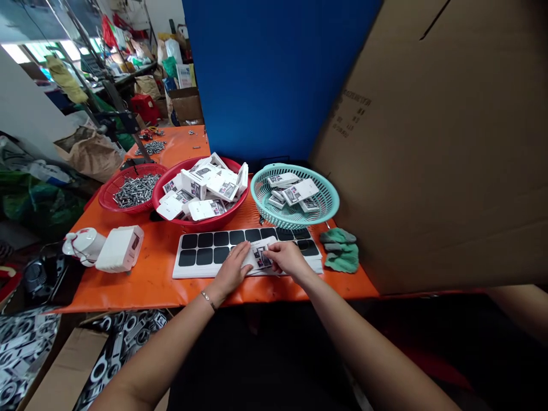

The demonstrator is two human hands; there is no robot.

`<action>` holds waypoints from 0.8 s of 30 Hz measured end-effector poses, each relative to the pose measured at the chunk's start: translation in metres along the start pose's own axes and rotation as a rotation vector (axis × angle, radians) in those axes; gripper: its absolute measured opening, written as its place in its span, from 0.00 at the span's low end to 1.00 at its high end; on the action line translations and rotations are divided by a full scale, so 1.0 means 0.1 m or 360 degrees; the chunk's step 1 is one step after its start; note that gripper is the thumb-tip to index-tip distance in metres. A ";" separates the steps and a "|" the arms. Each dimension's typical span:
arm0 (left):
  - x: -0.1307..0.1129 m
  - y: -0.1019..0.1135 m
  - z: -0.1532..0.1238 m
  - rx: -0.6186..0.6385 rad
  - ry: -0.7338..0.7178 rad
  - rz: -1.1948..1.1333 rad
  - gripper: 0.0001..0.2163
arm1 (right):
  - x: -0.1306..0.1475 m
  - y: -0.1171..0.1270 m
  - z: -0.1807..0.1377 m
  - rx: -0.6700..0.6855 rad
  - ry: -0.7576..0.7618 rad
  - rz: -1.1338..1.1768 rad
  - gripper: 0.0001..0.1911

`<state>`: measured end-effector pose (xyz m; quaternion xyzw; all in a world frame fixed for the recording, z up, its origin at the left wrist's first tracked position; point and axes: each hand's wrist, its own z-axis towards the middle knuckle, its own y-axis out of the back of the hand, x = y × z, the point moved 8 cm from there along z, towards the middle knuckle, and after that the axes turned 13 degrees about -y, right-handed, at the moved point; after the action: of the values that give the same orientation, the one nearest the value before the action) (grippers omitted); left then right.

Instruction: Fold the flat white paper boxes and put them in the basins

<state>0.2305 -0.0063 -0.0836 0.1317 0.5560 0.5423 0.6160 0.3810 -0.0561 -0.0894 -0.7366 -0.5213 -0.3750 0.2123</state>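
A small flat white box point(258, 255) with printed pictures lies over a stack of white sheets point(205, 249) with black rounded squares. My left hand point(232, 269) steadies the box's left end, the thumb and fingers closed against it. At its right end, the fingers of my right hand point(290, 260) are pinched together on the printed part. Whether a smaller piece sits between those fingertips is too small to tell. Behind my hands, similar boxes point(301, 192) lie in a light green basket point(327, 201).
A red basin point(201, 221) heaped with white boxes stands behind the sheets. Left of it a red basket point(109, 201) holds metal parts. A green glove point(340, 251), a white tape dispenser point(85, 245) and a white box-shaped holder point(121, 248) lie on the orange table. Cardboard point(445, 142) walls the right.
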 end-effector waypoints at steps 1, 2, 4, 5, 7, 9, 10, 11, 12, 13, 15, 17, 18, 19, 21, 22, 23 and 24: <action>-0.03 0.05 0.02 -0.0037 -0.0010 0.0031 0.27 | 0.00 0.00 -0.03 -0.0011 0.0019 -0.0003 0.08; -0.06 0.13 0.05 -0.0078 -0.0014 0.0064 0.25 | -0.01 0.01 -0.07 -0.0021 0.0046 0.0008 0.08; -0.17 0.31 0.13 -0.0147 -0.0024 0.0114 0.19 | 0.00 0.02 -0.21 -0.0011 0.0110 0.0062 0.09; -0.24 0.41 0.18 -0.0163 -0.0039 0.0122 0.16 | 0.00 0.02 -0.29 0.0011 0.0138 0.0098 0.10; -0.42 0.59 0.25 -0.0146 -0.0126 0.0086 0.13 | -0.01 0.01 -0.48 0.0116 0.0159 0.0161 0.12; -0.63 0.73 0.29 -0.0107 -0.0263 0.0029 0.13 | -0.06 -0.07 -0.66 0.0387 0.0070 0.0263 0.16; -0.72 0.78 0.28 -0.0084 -0.0333 0.0017 0.13 | -0.10 -0.13 -0.74 0.0554 -0.0005 0.0334 0.17; -0.81 0.81 0.26 -0.0049 -0.0412 0.0031 0.14 | -0.13 -0.19 -0.82 0.0708 -0.0085 0.0416 0.16; -0.89 0.82 0.23 -0.0006 -0.0496 0.0078 0.15 | -0.17 -0.23 -0.89 0.0828 -0.0156 0.0498 0.15; -0.97 0.81 0.19 0.0051 -0.0574 0.0158 0.15 | -0.19 -0.26 -0.94 0.0903 -0.0205 0.0567 0.14; -1.09 0.73 0.10 0.0201 -0.0700 0.0364 0.17 | -0.20 -0.29 -1.00 0.0954 -0.0233 0.0616 0.15; -1.15 0.64 0.01 0.0349 -0.0732 0.0526 0.19 | -0.18 -0.33 -1.05 0.0989 -0.0207 0.0575 0.16; -1.15 0.61 -0.03 0.0422 -0.0705 0.0545 0.19 | -0.16 -0.35 -1.08 0.1002 -0.0176 0.0529 0.16; -1.15 0.57 -0.07 0.0493 -0.0661 0.0514 0.17 | -0.14 -0.36 -1.10 0.1004 -0.0136 0.0471 0.17; -1.12 0.53 -0.13 0.0606 -0.0528 0.0351 0.12 | -0.09 -0.39 -1.14 0.0988 -0.0040 0.0291 0.20; -1.09 0.52 -0.15 0.0631 -0.0449 0.0248 0.11 | -0.07 -0.40 -1.15 0.0970 0.0009 0.0173 0.21; -1.07 0.53 -0.16 0.0621 -0.0367 0.0143 0.10 | -0.05 -0.40 -1.16 0.0930 0.0066 0.0067 0.22; -1.04 0.54 -0.15 0.0564 -0.0269 0.0038 0.11 | -0.02 -0.38 -1.15 0.0837 0.0147 0.0009 0.22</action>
<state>0.2109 -0.0773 0.0092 0.2898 0.5875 0.4302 0.6212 0.3074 -0.1244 -0.0211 -0.6397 -0.5884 -0.2593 0.4212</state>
